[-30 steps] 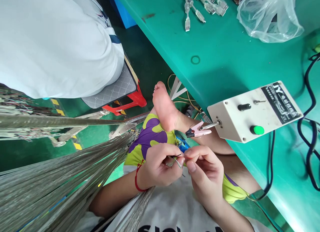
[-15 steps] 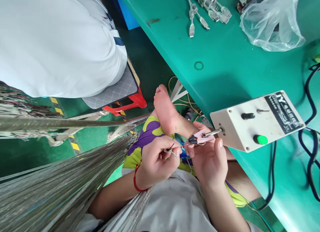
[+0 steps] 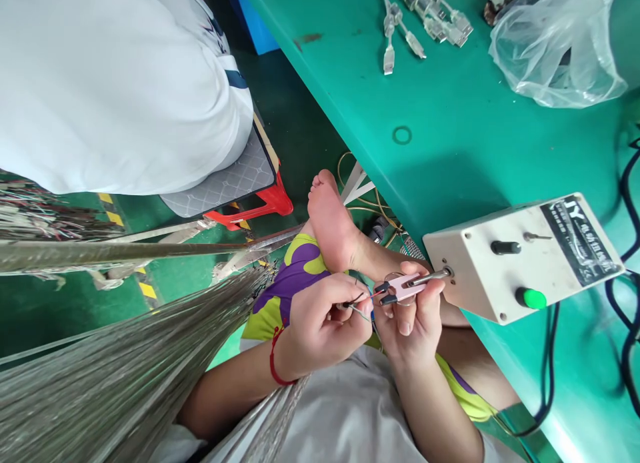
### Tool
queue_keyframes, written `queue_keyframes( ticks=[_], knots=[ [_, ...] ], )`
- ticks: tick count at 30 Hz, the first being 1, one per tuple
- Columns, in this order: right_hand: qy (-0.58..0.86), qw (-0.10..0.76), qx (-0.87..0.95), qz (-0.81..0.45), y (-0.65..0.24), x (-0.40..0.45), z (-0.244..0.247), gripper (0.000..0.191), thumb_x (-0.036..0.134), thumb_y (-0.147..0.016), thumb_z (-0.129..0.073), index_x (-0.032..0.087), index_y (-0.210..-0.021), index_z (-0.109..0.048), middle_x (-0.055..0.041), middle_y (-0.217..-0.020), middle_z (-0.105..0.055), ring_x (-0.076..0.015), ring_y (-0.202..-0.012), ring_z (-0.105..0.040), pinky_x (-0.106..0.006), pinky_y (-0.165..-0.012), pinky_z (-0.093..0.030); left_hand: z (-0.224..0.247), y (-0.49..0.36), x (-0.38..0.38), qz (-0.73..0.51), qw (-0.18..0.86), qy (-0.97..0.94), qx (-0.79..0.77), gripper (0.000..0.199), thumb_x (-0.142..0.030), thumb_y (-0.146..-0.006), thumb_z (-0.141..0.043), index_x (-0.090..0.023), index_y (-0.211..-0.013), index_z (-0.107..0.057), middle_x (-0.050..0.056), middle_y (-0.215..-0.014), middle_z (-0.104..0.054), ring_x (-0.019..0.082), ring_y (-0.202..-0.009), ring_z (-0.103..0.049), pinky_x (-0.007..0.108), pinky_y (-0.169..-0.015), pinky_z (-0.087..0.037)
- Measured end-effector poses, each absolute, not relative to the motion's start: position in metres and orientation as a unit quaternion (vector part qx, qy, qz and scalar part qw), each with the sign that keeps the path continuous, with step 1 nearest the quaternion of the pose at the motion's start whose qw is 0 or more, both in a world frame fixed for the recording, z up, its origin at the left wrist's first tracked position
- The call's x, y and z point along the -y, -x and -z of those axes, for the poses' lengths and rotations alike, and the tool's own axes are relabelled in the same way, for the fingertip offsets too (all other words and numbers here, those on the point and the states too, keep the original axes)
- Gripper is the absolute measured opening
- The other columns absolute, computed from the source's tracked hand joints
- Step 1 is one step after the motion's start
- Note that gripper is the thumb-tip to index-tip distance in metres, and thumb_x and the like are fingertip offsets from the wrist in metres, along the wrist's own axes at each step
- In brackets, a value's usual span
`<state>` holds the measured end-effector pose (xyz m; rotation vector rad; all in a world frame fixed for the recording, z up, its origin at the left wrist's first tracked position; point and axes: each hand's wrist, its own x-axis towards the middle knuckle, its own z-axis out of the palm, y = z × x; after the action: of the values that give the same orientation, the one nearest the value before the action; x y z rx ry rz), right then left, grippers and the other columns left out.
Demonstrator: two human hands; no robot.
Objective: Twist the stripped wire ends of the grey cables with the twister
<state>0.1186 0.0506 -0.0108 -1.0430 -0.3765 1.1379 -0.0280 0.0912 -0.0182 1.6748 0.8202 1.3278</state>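
My left hand (image 3: pixel 330 320) is closed in a pinch on a thin cable end, whose fine wires (image 3: pixel 377 294) stick out, a red and a blue one toward the clip. Dark and pale strands also show at the fingertips. The pink clip (image 3: pixel 404 288) with black tips sits on the metal shaft (image 3: pixel 434 276) of a white box (image 3: pixel 520 256). Its jaws stand apart close to the wire ends. My right hand (image 3: pixel 417 323) grips the clip near its shaft end, with thumb and fingers on either side of it.
A bundle of long grey cables (image 3: pixel 150 376) hangs over my left arm. USB cables (image 3: pixel 425 16) and a plastic bag (image 3: pixel 557 50) lie on the green table (image 3: pixel 465 130). Black cords (image 3: pixel 627 296) run beside the box. A person in a white shirt (image 3: pixel 125 83) sits on a red stool (image 3: pixel 273 200).
My right hand's fingers have gone from spread out to pressing on the clip, and its jaws have come apart. My left hand has moved slightly right with the cable.
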Motion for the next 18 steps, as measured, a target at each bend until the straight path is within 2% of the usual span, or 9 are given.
queue_keyframes(
  ticks=[5, 8, 12, 18],
  knots=[
    [0.49, 0.688, 0.169, -0.508, -0.1203, -0.0509, 0.0126, 0.042, 0.075, -0.105, -0.089, 0.033, -0.109, -0.091, 0.0116, -0.037, -0.031, -0.0188, -0.044, -0.037, -0.031, -0.046, -0.038, 0.0173, 0.027, -0.0901, -0.52, 0.43, -0.66, -0.33, 0.014, -0.015, -0.109, -0.081, -0.024, -0.111, -0.07, 0.001, -0.09, -0.086, 0.008, -0.057, -0.068, 0.017, -0.052, -0.052],
    [0.471, 0.694, 0.166, -0.52, -0.1194, -0.0528, 0.011, 0.039, 0.072, -0.104, -0.092, 0.034, -0.111, -0.094, 0.0114, -0.037, -0.031, -0.0177, -0.044, -0.037, -0.029, -0.048, -0.039, 0.0175, 0.0263, -0.0887, -0.515, 0.43, -0.664, -0.33, 0.014, -0.014, -0.108, -0.081, -0.023, -0.111, -0.071, 0.002, -0.092, -0.087, 0.008, -0.056, -0.066, 0.016, -0.052, -0.052],
    [0.441, 0.702, 0.165, -0.534, -0.1187, -0.0532, 0.01, 0.035, 0.069, -0.106, -0.092, 0.035, -0.112, -0.096, 0.0117, -0.036, -0.03, -0.0156, -0.043, -0.033, -0.026, -0.047, -0.035, 0.0191, 0.0249, -0.0878, -0.513, 0.425, -0.671, -0.325, 0.014, -0.015, -0.109, -0.081, -0.023, -0.113, -0.07, 0.001, -0.093, -0.086, 0.005, -0.054, -0.061, 0.014, -0.05, -0.047],
    [0.444, 0.677, 0.18, -0.559, -0.1242, -0.0509, 0.0195, 0.056, 0.084, -0.103, -0.084, 0.032, -0.12, -0.092, 0.0111, -0.039, -0.039, -0.0175, -0.045, -0.041, -0.03, -0.052, -0.044, 0.0216, 0.0248, -0.0871, -0.52, 0.438, -0.657, -0.325, 0.013, -0.016, -0.111, -0.079, -0.023, -0.111, -0.068, 0.001, -0.092, -0.085, 0.005, -0.052, -0.056, 0.015, -0.053, -0.051]
  ],
)
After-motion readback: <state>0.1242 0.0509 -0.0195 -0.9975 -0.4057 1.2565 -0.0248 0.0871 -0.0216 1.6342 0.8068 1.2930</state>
